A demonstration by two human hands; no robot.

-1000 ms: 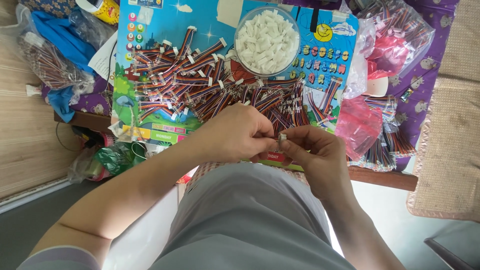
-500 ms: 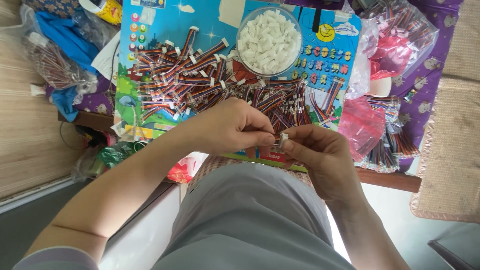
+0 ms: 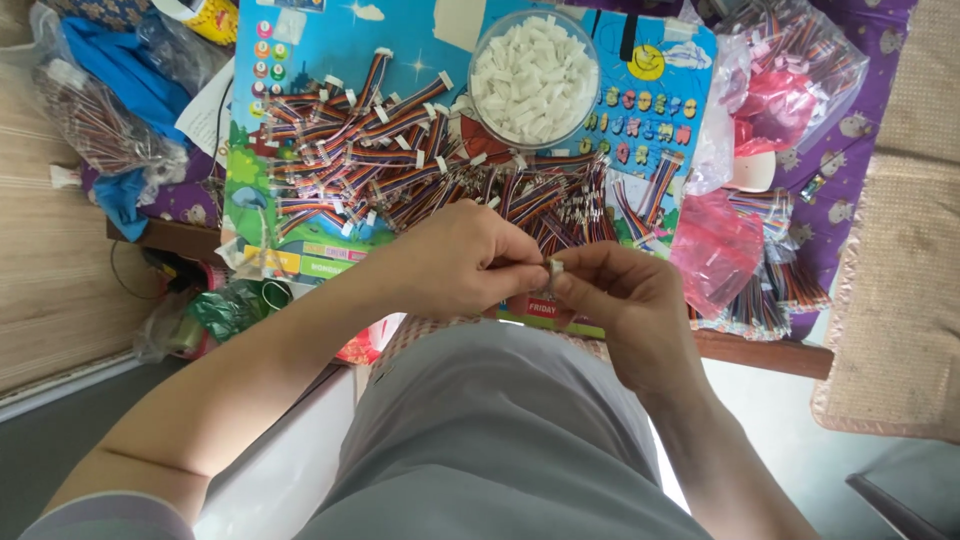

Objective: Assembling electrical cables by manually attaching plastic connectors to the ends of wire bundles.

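— What's pinched there?

— A small white plastic connector (image 3: 553,267), held between both hands just over the table's near edge. The left hand (image 3: 455,262) has its grip clenched on thin wires feeding into it; the right hand (image 3: 620,295) grasps the connector at its fingertips.

— And around it?

— Behind lie striped ribbon cables (image 3: 400,165), ridged and multicoloured, heaped on a glossy blue mat (image 3: 655,115). A round clear bowl (image 3: 533,80) of blocky white housings sits toward the far edge.

— Changed from before?

— Hardly; the hands stay together, same hold.
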